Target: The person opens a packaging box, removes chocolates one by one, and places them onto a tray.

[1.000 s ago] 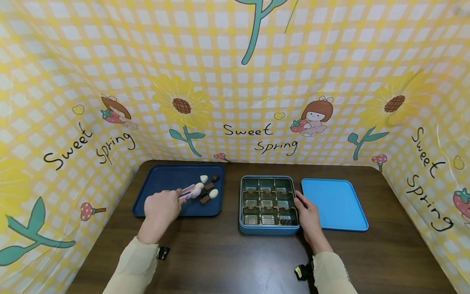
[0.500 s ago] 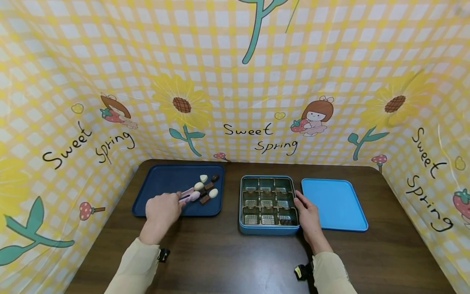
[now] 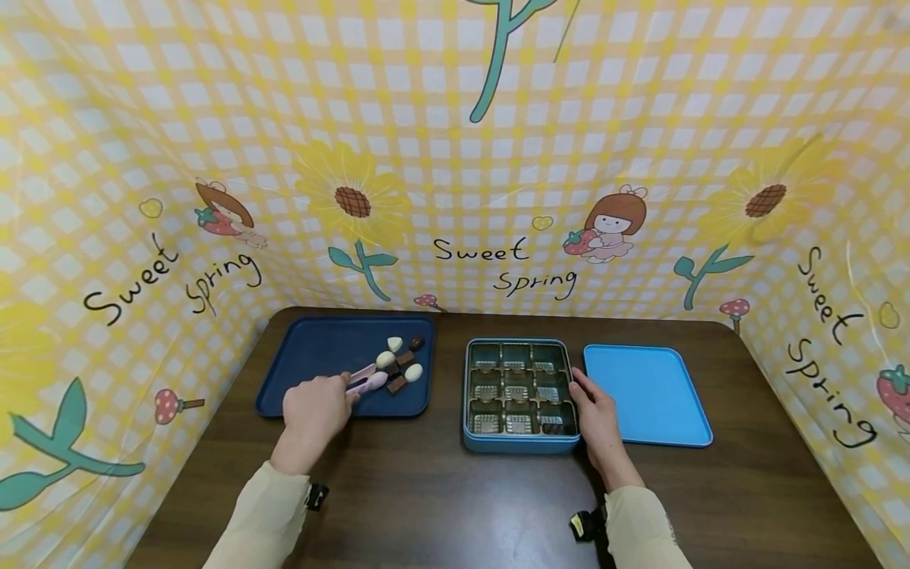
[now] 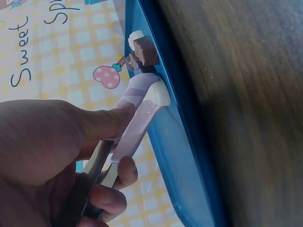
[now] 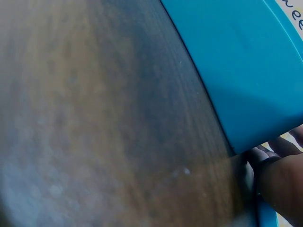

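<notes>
My left hand [image 3: 316,419] grips a pair of pink tongs [image 4: 135,127] with dark handles, over the dark blue tray [image 3: 313,348]. The tong arms stand apart, one tip right at a round white chocolate [image 3: 385,360]. Beside it on the tray lie brown chocolate blocks [image 3: 396,385], a white egg-shaped chocolate [image 3: 414,372], a white piece [image 3: 394,344] and a dark oval one [image 3: 416,343]. My right hand [image 3: 597,415] rests along the right side of a blue tin [image 3: 522,445], fingers fairly straight against it. Inside the tin is a clear insert [image 3: 503,387] with several compartments.
A light blue lid [image 3: 647,395] lies on the brown wooden table [image 3: 426,506], right of the tin and partly behind my right hand. Yellow checked cloth [image 3: 462,158] walls the table at the back and both sides.
The tong tips have spread, one dropping toward the front of the tray while the white chocolate stays put. My left hand has shifted slightly right. My right hand and the tin have not moved.
</notes>
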Motion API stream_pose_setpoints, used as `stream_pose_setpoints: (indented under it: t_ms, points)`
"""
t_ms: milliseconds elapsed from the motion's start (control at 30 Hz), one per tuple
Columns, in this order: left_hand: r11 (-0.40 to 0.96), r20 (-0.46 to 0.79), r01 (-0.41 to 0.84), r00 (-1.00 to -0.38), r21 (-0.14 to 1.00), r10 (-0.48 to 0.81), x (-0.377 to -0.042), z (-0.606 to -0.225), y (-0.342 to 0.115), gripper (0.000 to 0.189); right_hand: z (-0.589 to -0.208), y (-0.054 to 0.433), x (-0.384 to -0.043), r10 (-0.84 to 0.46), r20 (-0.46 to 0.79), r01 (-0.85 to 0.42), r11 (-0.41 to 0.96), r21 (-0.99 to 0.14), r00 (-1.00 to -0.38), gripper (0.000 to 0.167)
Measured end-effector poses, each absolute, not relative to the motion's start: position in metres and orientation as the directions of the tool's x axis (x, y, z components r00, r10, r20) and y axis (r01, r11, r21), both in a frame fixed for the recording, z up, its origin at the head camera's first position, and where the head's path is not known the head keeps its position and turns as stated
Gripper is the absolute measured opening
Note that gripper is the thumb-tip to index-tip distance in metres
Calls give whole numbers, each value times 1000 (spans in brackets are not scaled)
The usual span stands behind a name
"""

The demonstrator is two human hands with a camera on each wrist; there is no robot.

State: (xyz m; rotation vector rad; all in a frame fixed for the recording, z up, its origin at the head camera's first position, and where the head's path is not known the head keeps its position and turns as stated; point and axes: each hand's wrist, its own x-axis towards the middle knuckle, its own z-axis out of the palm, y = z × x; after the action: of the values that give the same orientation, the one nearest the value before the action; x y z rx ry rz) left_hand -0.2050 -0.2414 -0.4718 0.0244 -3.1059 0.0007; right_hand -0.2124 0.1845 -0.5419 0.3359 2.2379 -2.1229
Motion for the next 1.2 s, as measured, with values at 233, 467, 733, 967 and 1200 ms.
stream_pose_setpoints:
  t_ms: [233, 467, 733, 967, 1200]
  points:
    - [996, -40, -62, -997, 63, -60, -205, -467, -242, 29, -542, 184, -214, 127, -175, 182, 46, -982, -976, 51]
    - [996, 38, -63, -997, 69, -66, -202, -465, -244, 36, -541, 184, -213, 121, -166, 172, 46, -984, -979, 51]
    - [998, 171, -15, -985, 55, -24, -203, -459, -240, 37, -543, 183, -213, 134, -165, 175, 60, -983, -977, 51]
    - [999, 242, 29, -970, 44, 17, -204, -450, -230, 32, -544, 183, -213, 124, -179, 186, 48, -981, -976, 50]
    - [997, 304, 80, -950, 8, 74, -206, -435, -210, 30, -542, 184, -213, 125, -177, 185, 53, -981, -976, 51]
